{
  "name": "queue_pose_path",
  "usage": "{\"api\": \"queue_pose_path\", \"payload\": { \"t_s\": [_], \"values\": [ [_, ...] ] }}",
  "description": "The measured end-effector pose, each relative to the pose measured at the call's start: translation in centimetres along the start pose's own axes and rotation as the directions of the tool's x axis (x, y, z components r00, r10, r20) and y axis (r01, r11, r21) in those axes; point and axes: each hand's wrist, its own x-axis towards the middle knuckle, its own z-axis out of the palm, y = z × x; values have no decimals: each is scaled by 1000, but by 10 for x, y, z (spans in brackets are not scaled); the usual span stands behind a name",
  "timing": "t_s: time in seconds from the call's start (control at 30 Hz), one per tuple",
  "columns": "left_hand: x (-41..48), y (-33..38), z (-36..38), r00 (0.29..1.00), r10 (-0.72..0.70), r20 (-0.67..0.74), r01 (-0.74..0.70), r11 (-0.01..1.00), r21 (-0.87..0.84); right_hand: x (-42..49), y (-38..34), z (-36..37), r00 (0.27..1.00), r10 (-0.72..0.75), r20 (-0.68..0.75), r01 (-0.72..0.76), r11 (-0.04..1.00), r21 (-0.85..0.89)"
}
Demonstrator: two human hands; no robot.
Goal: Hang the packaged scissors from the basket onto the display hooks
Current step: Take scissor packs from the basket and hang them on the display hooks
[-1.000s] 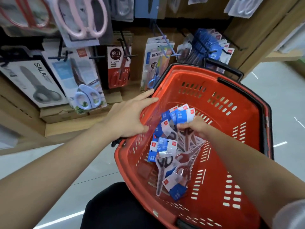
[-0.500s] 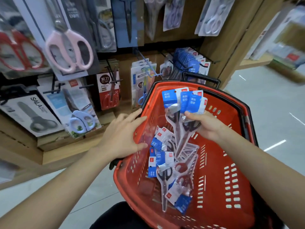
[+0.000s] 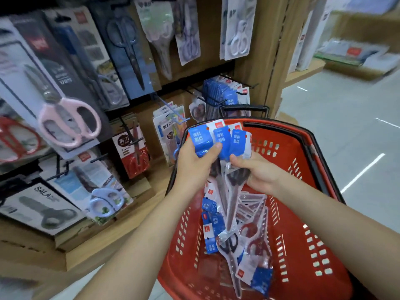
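Observation:
Both hands hold a bunch of packaged scissors with blue and white header cards above the red basket. My left hand grips the leftmost blue card, thumb across its front. My right hand grips the clear packs lower down, around the scissor handles. More packaged scissors lie loose in the bottom of the basket. A display hook carrying the same blue-carded packs juts out just behind the basket's black handle.
The wooden display wall on the left holds many other carded scissors, among them a pink-handled pair and a red pack. A wooden post stands right of the hooks. Grey floor stretches to the right.
My left hand left the basket rim and took hold of the blue cards. The bunch rose higher out of the basket, and the view tilted up toward the hooks.

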Motion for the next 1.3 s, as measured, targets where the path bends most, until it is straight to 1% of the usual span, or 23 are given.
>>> {"api": "queue_pose_path", "payload": {
  "t_s": [0.13, 0.2, 0.33, 0.4, 0.5, 0.57, 0.63, 0.73, 0.83, 0.93, 1.03, 1.1, 1.23, 1.3],
  "values": [
    [5, -2, -5, 999, 18, -48, -14, 997, 71, -2, 0, 6, 994, -68, -90, 53, 987, -151],
    [3, 1, -10, 996, -11, -88, 14, 999, 38, -2, 0, 9, 988, -100, -117, 76, 978, -192],
    [-4, 6, -30, 976, -73, -207, 55, 994, -91, -4, -3, 21, 996, -65, -68, 56, 991, -123],
    [-9, 13, -43, 957, -95, -276, 50, 985, -165, -1, -9, 37, 997, -44, -58, 38, 994, -100],
    [-16, 33, -70, 923, -137, -359, 38, 962, -270, 7, -26, 76, 996, -73, -51, 67, 992, -109],
    [-20, 48, -94, 909, -119, -399, 5, 962, -274, 16, -40, 106, 994, -106, -37, 100, 985, -138],
    [-22, 63, -122, 879, -74, -471, -52, 967, -250, 27, -53, 133, 991, -135, -19, 131, 980, -148],
    [-25, 88, -172, 798, -10, -603, -138, 970, -198, 43, -72, 175, 986, -168, 18, 169, 972, -165],
    [-34, 117, -218, 735, 102, -671, -203, 976, -74, 57, -89, 214, 980, -193, 55, 200, 961, -194],
    [-44, 150, -257, 694, 231, -682, -242, 967, 82, 66, -107, 252, 967, -239, 86, 252, 946, -206],
    [-46, 187, -292, 651, 371, -662, -303, 927, 222, 71, -129, 291, 946, -305, 112, 323, 921, -216],
    [-44, 211, -313, 646, 414, -642, -343, 908, 241, 75, -146, 316, 929, -344, 139, 367, 904, -219],
    [-34, 258, -354, 671, 463, -579, -356, 886, 296, 78, -182, 365, 903, -377, 207, 420, 878, -231],
    [-27, 278, -372, 659, 496, -565, -388, 868, 310, 79, -202, 385, 887, -410, 213, 453, 860, -233]
  ]
}}
